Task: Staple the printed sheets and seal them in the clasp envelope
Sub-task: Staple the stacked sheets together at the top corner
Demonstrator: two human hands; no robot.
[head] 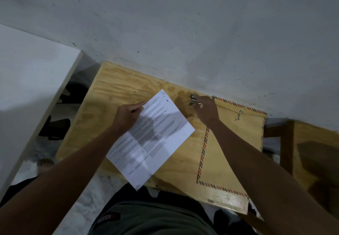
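The printed sheets (165, 130) lie tilted across the plywood table (102, 102), their near corner hanging over the front edge. My left hand (126, 117) grips their left edge near the top. My right hand (206, 110) is closed around a small dark stapler (193, 99) at the back of the table, close to the wall; only the stapler's tip shows. The brown clasp envelope (236, 143), with a red and blue striped border and a string clasp near its top, lies flat on the right, partly under my right forearm.
A grey wall (183, 23) rises directly behind the table. A white surface (27, 73) stands at the left, with dark objects on the floor beneath it. A second wooden piece (311, 152) sits at the right. My lap is below the table's front edge.
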